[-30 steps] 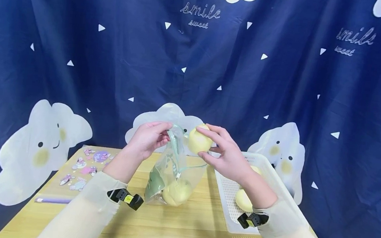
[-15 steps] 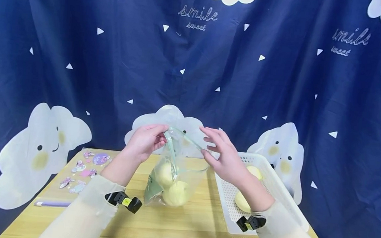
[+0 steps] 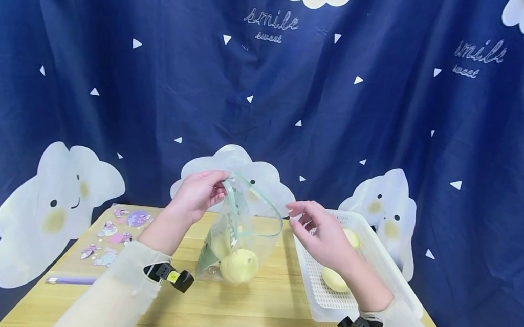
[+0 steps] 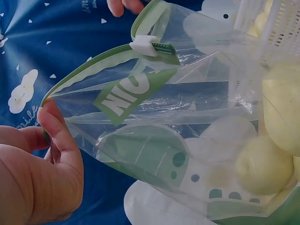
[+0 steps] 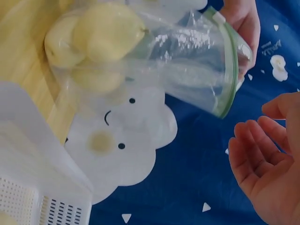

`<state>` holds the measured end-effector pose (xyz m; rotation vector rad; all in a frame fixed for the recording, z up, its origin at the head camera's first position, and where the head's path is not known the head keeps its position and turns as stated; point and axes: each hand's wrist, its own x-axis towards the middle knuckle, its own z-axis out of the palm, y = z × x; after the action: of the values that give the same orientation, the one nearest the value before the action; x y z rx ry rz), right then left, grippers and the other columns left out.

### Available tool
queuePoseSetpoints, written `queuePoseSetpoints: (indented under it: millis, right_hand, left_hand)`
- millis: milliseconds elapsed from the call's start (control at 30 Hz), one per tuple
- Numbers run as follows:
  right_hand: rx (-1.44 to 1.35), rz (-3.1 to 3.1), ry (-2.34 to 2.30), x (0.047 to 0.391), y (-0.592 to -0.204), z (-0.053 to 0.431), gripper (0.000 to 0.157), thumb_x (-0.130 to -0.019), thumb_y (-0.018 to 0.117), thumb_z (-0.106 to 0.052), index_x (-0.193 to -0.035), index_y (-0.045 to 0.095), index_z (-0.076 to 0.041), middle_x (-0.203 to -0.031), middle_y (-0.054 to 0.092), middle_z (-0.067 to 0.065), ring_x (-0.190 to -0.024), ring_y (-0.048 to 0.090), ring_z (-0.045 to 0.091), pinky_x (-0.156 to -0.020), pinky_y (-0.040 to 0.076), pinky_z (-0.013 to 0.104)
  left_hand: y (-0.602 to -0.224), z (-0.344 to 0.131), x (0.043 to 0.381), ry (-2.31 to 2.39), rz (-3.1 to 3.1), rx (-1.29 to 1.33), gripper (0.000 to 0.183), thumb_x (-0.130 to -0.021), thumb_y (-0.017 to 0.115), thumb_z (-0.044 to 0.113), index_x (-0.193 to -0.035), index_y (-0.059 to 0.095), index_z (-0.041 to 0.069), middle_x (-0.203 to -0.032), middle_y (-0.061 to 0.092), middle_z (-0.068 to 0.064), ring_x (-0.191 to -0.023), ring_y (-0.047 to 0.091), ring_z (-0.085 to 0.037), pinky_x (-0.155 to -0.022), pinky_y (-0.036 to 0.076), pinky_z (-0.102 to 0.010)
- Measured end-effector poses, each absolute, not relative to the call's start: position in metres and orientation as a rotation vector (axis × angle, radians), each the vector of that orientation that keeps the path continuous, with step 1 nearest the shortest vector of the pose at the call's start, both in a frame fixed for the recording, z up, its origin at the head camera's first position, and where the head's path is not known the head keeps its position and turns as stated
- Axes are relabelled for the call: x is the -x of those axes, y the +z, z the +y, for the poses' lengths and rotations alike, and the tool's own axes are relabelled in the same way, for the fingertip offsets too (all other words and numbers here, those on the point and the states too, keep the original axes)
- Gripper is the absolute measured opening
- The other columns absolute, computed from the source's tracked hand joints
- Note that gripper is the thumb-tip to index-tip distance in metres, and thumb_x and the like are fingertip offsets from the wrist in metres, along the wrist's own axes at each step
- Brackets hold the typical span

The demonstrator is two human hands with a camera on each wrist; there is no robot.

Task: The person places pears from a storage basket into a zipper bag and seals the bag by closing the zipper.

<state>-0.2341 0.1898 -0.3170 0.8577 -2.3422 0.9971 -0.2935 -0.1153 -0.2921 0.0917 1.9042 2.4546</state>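
Observation:
My left hand (image 3: 197, 192) pinches the green-edged mouth of a clear zip bag (image 3: 259, 225), which stands on the table with its mouth open. Round pale yellow pears (image 5: 108, 33) rest in the bottom of the bag; a white slider (image 4: 144, 46) sits on its zip edge in the left wrist view. My right hand (image 3: 318, 232) is held in the air between the bag and a white basket (image 3: 301, 249), fingers loosely bent and holding nothing. Partly hidden under my right arm, two more pears (image 3: 335, 279) lie in the basket.
On the table's left lies a flat bag printed with purple and pink figures (image 3: 108, 238), with a purple slider strip (image 3: 70, 281) along its near edge. A blue curtain (image 3: 266, 107) with clouds hangs right behind the wooden table (image 3: 231, 315).
The pear in my right hand has gone into the bag, dropping to the bottom. My empty right hand has since moved down and right, away from the bag's mouth. My left hand keeps its pinch.

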Motion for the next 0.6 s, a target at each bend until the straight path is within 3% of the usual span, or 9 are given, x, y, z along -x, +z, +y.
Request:
queuePoseSetpoints:
  millis: [167,367,600]
  right_hand:
    - [-0.904,-2.349,1.004,0.219,-0.322,0.176,0.015,-0.102,0.073,-0.008,-0.117,0.076,-0.010,-0.086,0.073,-0.007,-0.069,0.059,0.000,-0.062,0.055,0.023]
    - [-0.934,-2.417,0.960,0.201,-0.335,0.150,0.007,-0.102,0.075,-0.020,-0.107,0.076,-0.016,-0.083,0.074,-0.011,-0.064,0.057,-0.006,-0.059,0.053,0.020]
    - [-0.803,-2.464,0.865,0.195,-0.357,0.119,0.015,-0.099,0.080,-0.034,-0.099,0.076,-0.020,-0.076,0.071,-0.015,-0.062,0.055,-0.007,-0.059,0.049,0.017]
  left_hand:
    - [-0.292,-0.113,0.293,2.442,1.908,-0.102,0.018,-0.110,0.064,0.016,-0.114,0.070,-0.001,-0.074,0.065,0.006,-0.068,0.060,-0.004,-0.063,0.055,-0.011]
    - [-0.292,-0.111,0.293,2.435,1.911,-0.108,0.019,-0.111,0.064,0.017,-0.115,0.070,0.000,-0.076,0.065,0.005,-0.069,0.060,-0.005,-0.064,0.056,-0.011]
    - [-0.293,-0.109,0.292,2.419,1.932,-0.094,0.018,-0.111,0.064,0.019,-0.107,0.073,0.004,-0.076,0.065,0.005,-0.070,0.060,-0.007,-0.066,0.057,-0.013]
